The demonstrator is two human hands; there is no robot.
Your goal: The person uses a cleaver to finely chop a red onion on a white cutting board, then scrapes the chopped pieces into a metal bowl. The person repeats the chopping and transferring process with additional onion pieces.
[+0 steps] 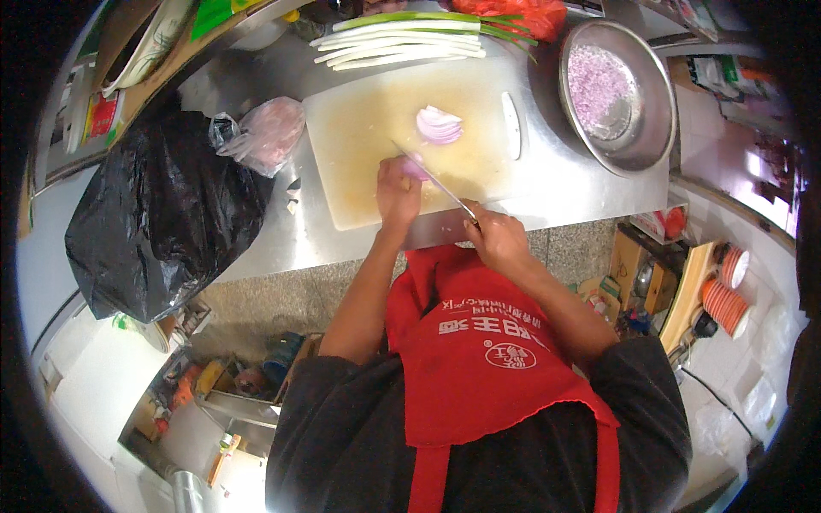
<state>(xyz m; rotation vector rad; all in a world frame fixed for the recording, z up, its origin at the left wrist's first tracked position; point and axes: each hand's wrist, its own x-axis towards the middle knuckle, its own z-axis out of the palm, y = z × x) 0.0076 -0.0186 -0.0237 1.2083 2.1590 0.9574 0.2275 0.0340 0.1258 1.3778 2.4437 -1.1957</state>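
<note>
My right hand [499, 235] grips the handle of a kitchen knife [436, 181], its blade slanting up and left over the cutting board [359, 128]. The blade lies against a piece of red onion [415, 168]. With bent fingers, my left hand [399, 189] holds that onion piece down on the board, just left of the blade. Farther back on the board rests another cut portion of red onion [439, 125], its layers fanned. At the right stands a steel bowl [651, 144] with finely chopped red onion [596, 86] inside.
Several scallions [404, 42] lie behind the board, near a red plastic bag [519, 16]. On the left are a clear bag of pinkish food [272, 131] and a large black plastic bag [167, 211] hanging over the edge of the steel table [301, 240]. Stacked bowls [726, 304] stand low at right.
</note>
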